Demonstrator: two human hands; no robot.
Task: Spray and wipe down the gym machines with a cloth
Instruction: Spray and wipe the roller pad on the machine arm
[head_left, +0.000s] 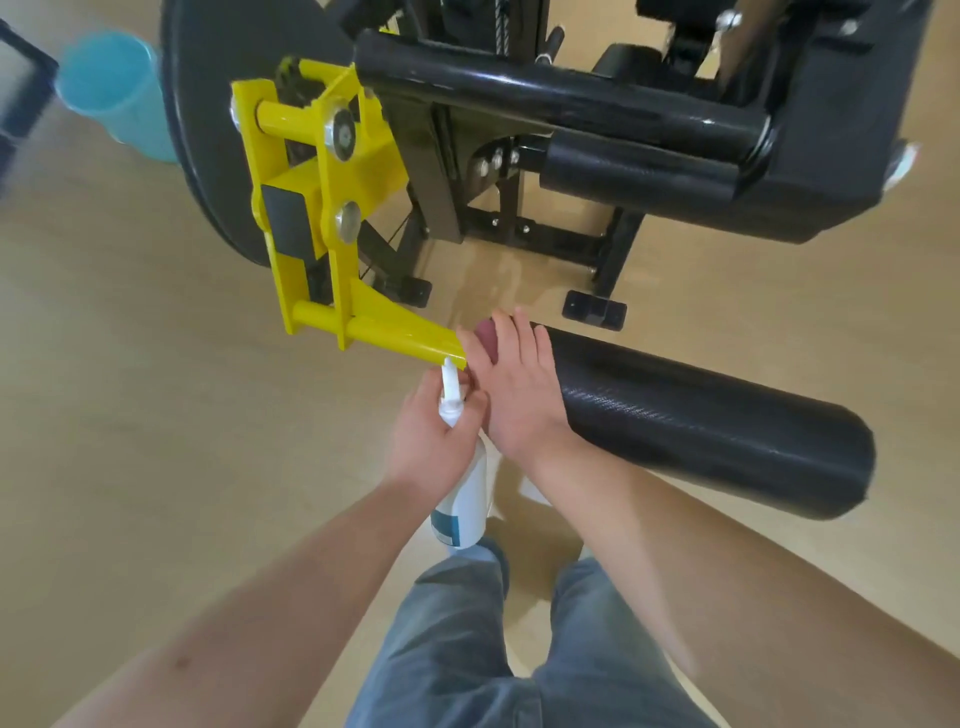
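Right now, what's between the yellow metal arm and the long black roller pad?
The person's open right hand, fingers straight, seen in the head view.

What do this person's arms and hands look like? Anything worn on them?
The left forearm and right forearm are bare to the frame edge, no sleeves showing. The left hand and right hand carry no gloves, rings, watch or wristband that I can see. Blue-grey jeans show below.
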